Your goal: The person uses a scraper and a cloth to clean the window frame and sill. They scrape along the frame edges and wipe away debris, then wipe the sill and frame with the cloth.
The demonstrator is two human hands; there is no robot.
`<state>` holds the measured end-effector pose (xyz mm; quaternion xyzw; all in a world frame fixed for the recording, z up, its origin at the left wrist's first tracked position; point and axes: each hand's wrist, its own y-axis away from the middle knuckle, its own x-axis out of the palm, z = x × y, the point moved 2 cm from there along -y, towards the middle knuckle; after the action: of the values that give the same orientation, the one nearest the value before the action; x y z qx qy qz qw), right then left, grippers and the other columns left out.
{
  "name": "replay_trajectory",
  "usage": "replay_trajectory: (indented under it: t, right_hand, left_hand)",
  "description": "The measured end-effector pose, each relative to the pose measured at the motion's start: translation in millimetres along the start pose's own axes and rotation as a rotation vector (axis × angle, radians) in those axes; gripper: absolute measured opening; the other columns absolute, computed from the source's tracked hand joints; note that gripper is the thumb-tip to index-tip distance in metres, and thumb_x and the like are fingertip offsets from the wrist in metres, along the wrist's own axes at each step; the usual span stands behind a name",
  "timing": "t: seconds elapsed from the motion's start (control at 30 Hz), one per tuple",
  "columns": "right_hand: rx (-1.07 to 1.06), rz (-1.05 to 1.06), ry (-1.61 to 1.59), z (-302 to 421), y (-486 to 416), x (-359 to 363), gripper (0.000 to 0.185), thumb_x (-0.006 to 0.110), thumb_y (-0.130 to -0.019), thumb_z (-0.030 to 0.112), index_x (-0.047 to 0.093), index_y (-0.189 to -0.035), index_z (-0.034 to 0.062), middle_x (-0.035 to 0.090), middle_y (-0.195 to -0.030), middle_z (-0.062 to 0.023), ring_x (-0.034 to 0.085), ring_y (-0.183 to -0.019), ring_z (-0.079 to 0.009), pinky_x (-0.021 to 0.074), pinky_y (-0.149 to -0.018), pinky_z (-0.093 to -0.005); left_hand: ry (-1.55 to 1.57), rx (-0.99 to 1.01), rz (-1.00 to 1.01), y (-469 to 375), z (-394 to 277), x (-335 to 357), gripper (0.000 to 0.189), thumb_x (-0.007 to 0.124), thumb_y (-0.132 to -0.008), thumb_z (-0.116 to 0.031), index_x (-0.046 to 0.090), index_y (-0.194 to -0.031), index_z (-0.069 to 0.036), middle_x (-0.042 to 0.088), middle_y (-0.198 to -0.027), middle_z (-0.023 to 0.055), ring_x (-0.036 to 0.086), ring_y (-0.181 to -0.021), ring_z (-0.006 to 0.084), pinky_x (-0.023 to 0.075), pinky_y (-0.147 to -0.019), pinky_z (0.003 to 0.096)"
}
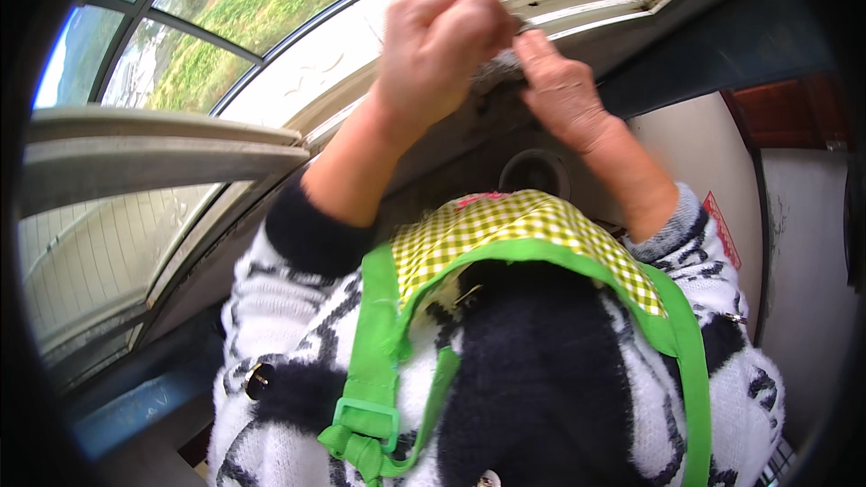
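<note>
Both my hands are raised close together in front of the window frame [595, 7]. My left hand [443, 47] is curled into a fist and blurred, its fingertips turned out of sight. To its right, my right hand [558, 84] has its fingers bent towards the left fist, nearly meeting it. A grey, rough-textured material [500, 71] shows between and below the hands; it could be a cloth, but blur hides what it is. A small dark piece [524, 24] appears at the right fingertips. Whether either hand grips these things is hidden.
An open window sash [162, 155] juts in on the left. Behind the glass are dark bars [203, 34] and a green slope [270, 7]. A round white-rimmed opening [534, 172] lies below my hands. A brown wooden panel [788, 118] is at right. I wear a green-strapped checked apron [500, 223].
</note>
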<state>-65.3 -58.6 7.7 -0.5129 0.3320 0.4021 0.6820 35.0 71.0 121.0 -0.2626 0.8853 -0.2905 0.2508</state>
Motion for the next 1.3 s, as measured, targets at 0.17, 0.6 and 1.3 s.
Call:
replay_trajectory:
  t: [0.17, 0.6, 1.3]
  right_hand:
    - [-0.197, -0.075, -0.017, 60, -6, 18, 0.03, 0.052, -0.081, 0.005, 0.057, -0.111, -0.0001, 0.06, -0.103, -0.013, 0.068, -0.075, -0.0239, 0.0555, -0.056, -0.0318]
    - [0.048, 0.161, -0.131, 24, 0, -28, 0.048, 0.07, -0.073, 0.007, 0.057, -0.12, 0.0086, 0.059, -0.122, -0.0098, 0.065, -0.094, -0.0281, 0.0545, -0.078, -0.0351]
    - [0.432, -0.28, -0.181, -69, 40, -83, 0.017, 0.061, -0.088, 0.014, 0.064, -0.102, 0.0048, 0.063, -0.089, -0.0172, 0.062, -0.083, -0.0345, 0.0503, -0.074, -0.0356]
  left_hand:
    - [-0.138, -0.221, -0.036, 51, -28, -35, 0.034, 0.043, -0.088, -0.02, 0.056, -0.065, 0.001, 0.049, -0.056, 0.0054, 0.045, -0.046, 0.0141, 0.0349, -0.045, 0.0269]
    - [-0.005, 0.019, 0.153, 47, -33, -19, 0.027, 0.056, -0.085, -0.021, 0.059, -0.068, -0.001, 0.054, -0.059, 0.0103, 0.051, -0.047, 0.0246, 0.0401, -0.046, 0.0323]
    - [0.211, 0.017, 0.003, 58, -15, -9, 0.04, 0.049, -0.092, -0.028, 0.057, -0.067, 0.002, 0.048, -0.054, 0.0075, 0.045, -0.046, 0.0185, 0.0342, -0.044, 0.0295]
